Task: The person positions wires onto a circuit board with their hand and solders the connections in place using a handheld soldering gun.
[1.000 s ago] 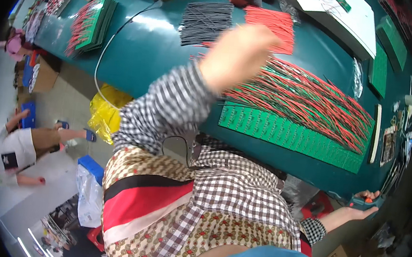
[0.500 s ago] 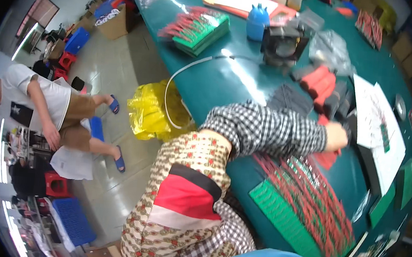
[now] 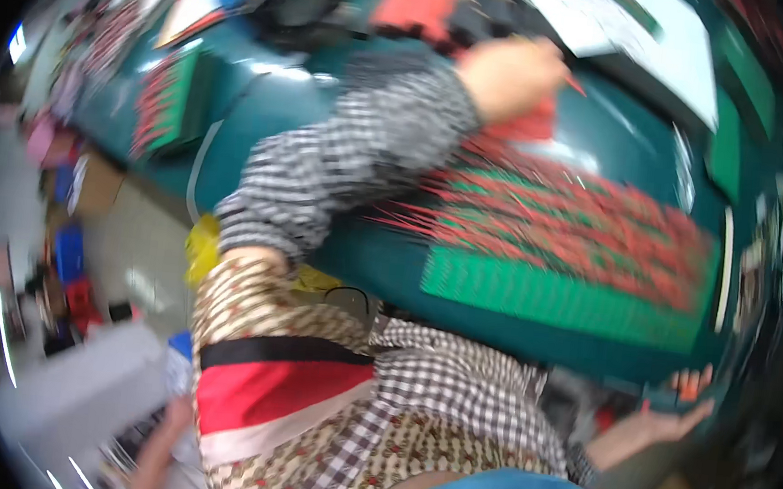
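My left hand (image 3: 511, 79) reaches over the far side of the green table, its fingers closed. From its fingertips juts a thin red piece, too smeared to name. A red, cloth-like piece (image 3: 537, 123) lies just beneath this hand. Nearer to me is a green circuit-board panel (image 3: 538, 292), with many red wires (image 3: 601, 222) spread across it. My right hand (image 3: 661, 426) is off the table's near right edge, palm up with the fingers apart, holding nothing that I can see.
White sheets on a box (image 3: 620, 21) stand far right, beside green panels (image 3: 725, 159). Red bundles (image 3: 415, 2) and a black device (image 3: 301, 5) are at the back. A stack of green boards (image 3: 183, 107) sits left. Someone's arm (image 3: 165, 444) shows lower left.
The view has swung round, so the table things appear turned and shifted left. My right hand has come into view at the lower right. My left hand stays near the red piece.
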`<state>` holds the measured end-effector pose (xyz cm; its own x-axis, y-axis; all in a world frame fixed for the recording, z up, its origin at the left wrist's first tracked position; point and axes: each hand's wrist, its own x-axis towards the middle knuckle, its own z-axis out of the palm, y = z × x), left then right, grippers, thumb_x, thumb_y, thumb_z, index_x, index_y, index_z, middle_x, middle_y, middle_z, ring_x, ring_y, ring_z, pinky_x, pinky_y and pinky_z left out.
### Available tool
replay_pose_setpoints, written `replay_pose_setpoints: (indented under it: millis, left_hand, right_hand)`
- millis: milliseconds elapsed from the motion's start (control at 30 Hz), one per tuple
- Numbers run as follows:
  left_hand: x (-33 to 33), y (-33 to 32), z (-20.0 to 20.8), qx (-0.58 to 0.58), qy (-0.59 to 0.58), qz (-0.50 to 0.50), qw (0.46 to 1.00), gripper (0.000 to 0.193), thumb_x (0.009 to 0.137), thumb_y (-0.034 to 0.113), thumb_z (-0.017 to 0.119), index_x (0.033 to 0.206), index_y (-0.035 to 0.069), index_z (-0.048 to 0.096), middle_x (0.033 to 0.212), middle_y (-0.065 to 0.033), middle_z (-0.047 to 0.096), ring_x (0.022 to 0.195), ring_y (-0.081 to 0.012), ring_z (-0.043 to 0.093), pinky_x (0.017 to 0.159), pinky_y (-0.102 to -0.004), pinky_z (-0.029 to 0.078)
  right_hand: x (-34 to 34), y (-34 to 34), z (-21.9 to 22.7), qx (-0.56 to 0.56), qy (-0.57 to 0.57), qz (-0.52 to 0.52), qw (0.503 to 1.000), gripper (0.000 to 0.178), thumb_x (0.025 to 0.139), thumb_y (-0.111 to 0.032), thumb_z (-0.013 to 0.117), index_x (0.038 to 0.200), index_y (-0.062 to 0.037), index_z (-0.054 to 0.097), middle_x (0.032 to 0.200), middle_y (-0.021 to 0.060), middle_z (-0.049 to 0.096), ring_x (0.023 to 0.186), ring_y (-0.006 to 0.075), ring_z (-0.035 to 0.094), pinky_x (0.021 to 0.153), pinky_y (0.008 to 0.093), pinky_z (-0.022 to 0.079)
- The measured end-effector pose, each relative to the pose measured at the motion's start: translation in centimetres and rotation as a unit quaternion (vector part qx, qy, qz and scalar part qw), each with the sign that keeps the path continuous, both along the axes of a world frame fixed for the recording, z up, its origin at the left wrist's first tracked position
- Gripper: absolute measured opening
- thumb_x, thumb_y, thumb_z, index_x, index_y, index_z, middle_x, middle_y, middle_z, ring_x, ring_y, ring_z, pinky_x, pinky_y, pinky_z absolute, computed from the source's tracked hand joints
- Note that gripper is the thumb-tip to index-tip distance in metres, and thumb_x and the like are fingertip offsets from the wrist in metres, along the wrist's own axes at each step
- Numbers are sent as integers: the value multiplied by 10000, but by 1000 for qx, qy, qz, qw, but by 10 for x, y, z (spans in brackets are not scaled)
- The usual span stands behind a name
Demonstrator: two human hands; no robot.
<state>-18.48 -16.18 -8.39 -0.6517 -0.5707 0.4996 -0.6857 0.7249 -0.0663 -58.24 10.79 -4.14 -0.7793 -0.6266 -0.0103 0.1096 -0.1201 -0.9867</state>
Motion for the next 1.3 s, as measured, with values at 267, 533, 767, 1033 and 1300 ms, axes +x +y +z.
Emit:
replay_pose_setpoints:
  millis: [267, 533, 767, 1033, 1300]
  left_hand:
    - [-46, 10, 20, 98, -204, -72, 971, 116, 754, 155, 602, 695, 102, 687, 797, -83, 614, 814, -254, 615, 694, -380, 489]
    - [-63, 33, 30, 53, -284, -57, 956, 162, 768, 190, 617, 678, 78, 692, 818, -109, 662, 792, -245, 656, 650, -368, 520]
    - [37, 150, 62, 227, 24, -53, 972, 458, 825, -35, 578, 1268, 76, 603, 965, -127, 666, 803, -287, 632, 709, -350, 513]
    - [65, 223, 22, 258, 116, -8, 959, 305, 774, -14, 616, 1072, 38, 654, 922, -82, 660, 788, -250, 625, 685, -334, 506]
    - [39, 227, -11, 239, 169, -52, 955, 273, 740, 60, 616, 1008, 48, 665, 996, -50, 662, 832, -209, 601, 701, -318, 518]
  right_hand:
    - [-16, 39, -41, -91, -117, 139, 979, 678, 931, -565, 505, 1269, 22, 515, 887, 51, 551, 794, 161, 524, 684, 289, 483]
    - [3, 67, -39, -67, -73, 147, 984, 722, 915, -583, 515, 1284, 37, 497, 904, 80, 569, 807, 189, 556, 704, 340, 496]
    - [25, 52, -34, -79, -52, 262, 960, 741, 926, -577, 491, 1305, 59, 461, 936, 107, 586, 836, 206, 580, 732, 359, 530]
    - [50, 2, -5, -23, 43, 356, 933, 734, 939, -535, 478, 1320, 90, 422, 980, 136, 585, 872, 234, 602, 780, 385, 542]
    - [92, 8, -32, 0, -68, 397, 915, 727, 929, -513, 514, 1315, 94, 413, 971, 142, 594, 872, 235, 629, 779, 409, 561]
